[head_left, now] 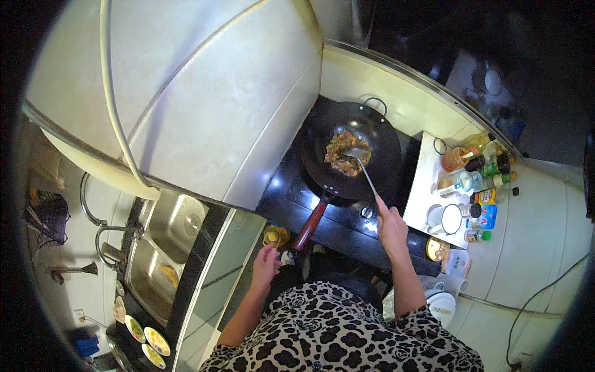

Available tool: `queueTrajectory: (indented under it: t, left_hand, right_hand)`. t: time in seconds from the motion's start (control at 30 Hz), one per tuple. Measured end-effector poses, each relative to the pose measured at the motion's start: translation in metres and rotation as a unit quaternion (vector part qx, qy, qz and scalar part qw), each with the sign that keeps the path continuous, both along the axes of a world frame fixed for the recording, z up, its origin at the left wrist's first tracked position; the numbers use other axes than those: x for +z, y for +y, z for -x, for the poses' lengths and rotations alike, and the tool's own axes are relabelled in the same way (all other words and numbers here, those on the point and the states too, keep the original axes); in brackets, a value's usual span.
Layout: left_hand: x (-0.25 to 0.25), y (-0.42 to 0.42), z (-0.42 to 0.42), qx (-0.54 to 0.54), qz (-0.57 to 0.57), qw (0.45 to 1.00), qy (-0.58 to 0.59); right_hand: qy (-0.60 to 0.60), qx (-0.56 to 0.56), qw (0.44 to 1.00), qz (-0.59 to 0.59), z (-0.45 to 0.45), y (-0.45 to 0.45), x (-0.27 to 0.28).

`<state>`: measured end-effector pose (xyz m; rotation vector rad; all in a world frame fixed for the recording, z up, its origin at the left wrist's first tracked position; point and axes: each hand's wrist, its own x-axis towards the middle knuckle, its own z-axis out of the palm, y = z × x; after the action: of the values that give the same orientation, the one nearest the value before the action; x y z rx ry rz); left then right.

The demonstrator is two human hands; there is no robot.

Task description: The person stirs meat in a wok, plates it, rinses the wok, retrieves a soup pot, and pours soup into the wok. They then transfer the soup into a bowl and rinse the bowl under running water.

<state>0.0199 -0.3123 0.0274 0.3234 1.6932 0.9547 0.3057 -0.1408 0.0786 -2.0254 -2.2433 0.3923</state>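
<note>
My right hand (391,229) grips the handle of a metal wok spatula (367,175), whose blade rests in chopped, browned food (343,160) in a black wok (386,158). The wok sits on a black stove (297,186), and its dark red handle (310,225) points towards me. My left hand (266,264) hangs in front of me, below and left of the wok handle, fingers apart and loosely bent, with nothing seen in it. Just beyond its fingertips, lower down, stands a bottle of yellow oil (276,235).
Right of the stove a white shelf (420,186) bears several seasoning bottles, jars and a white enamel mug (446,219). A tiled wall (232,107) rises at the left. Beyond it are a steel double sink (155,274) and plates of food (157,341) on a dark counter.
</note>
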Motion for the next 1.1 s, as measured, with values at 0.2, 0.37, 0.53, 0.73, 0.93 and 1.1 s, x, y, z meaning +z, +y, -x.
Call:
queueTrajectory:
  t: [0.2, 0.37, 0.53, 0.73, 0.93, 1.1]
  left_hand:
    - [-0.012, -0.004, -0.003, 0.019, -0.018, 1.000, -0.004]
    - [-0.015, -0.017, -0.001, 0.025, -0.020, 0.999, 0.006]
    - [-0.018, -0.034, 0.000, 0.065, 0.000, 0.998, 0.012]
    - [-0.012, -0.032, -0.008, 0.055, -0.006, 0.998, 0.015]
    - [-0.009, -0.023, -0.016, 0.045, -0.019, 0.999, 0.019]
    - [-0.005, -0.025, -0.017, 0.047, -0.020, 0.998, 0.025]
  right_hand:
    - [0.110, 0.004, 0.993, -0.038, -0.016, 0.003, -0.022]
    - [0.527, -0.188, 0.812, 0.167, -0.008, -0.008, -0.007]
    - [0.615, -0.167, 0.764, 0.105, -0.013, -0.034, 0.018]
    - [0.527, -0.176, 0.811, 0.184, -0.028, -0.020, -0.009]
    - [0.577, -0.198, 0.762, 0.215, -0.034, -0.020, 0.000]
    - [0.696, -0.242, 0.606, 0.299, -0.031, -0.019, 0.007]
